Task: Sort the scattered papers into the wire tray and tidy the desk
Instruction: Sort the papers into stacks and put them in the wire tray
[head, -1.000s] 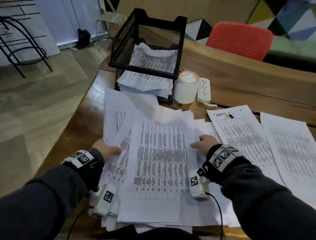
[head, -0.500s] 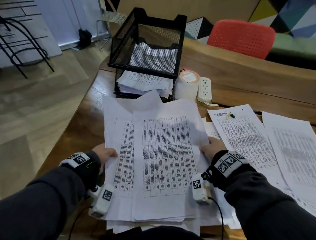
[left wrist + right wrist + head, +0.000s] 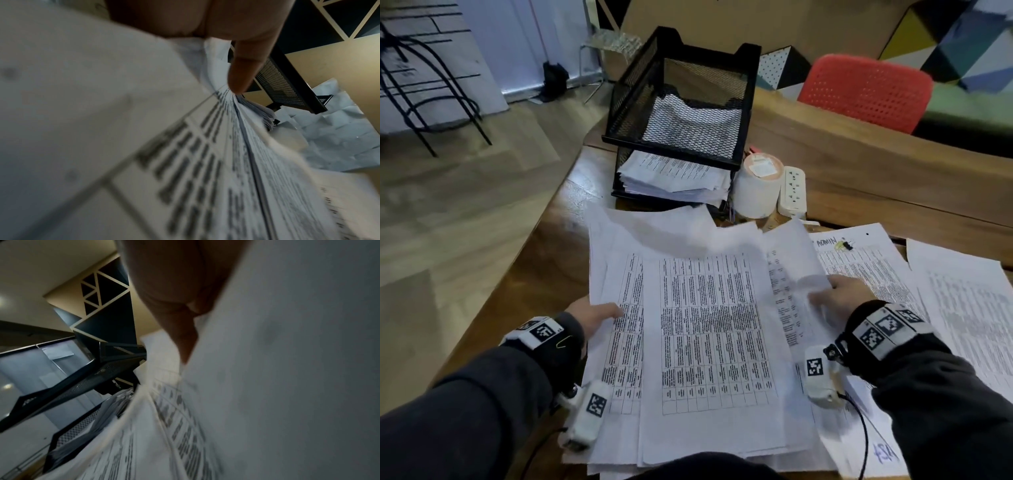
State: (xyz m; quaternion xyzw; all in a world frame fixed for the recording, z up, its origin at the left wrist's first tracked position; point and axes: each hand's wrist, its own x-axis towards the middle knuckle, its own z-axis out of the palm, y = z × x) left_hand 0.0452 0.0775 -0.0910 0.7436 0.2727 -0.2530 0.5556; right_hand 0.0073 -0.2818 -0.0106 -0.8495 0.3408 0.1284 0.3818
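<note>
A loose stack of printed papers (image 3: 715,342) is held in front of me over the desk. My left hand (image 3: 595,317) grips its left edge, thumb on top, fingers hidden beneath; the thumb (image 3: 244,71) presses the sheets (image 3: 185,162). My right hand (image 3: 839,294) grips the right edge, its thumb (image 3: 183,337) on the paper (image 3: 287,386). The black wire tray (image 3: 681,113) stands beyond, two tiers, with a pile of papers (image 3: 674,178) in the lower tier. More sheets (image 3: 962,308) lie on the desk at right.
A white tape roll (image 3: 756,185) and a white power strip (image 3: 792,190) stand right of the tray. A red chair (image 3: 866,92) is behind the wooden desk (image 3: 859,178). The desk's left edge drops to floor (image 3: 448,205).
Both hands have drawn the sheets into a stack and lifted it toward the tray; the right hand moved outward to the stack's right edge.
</note>
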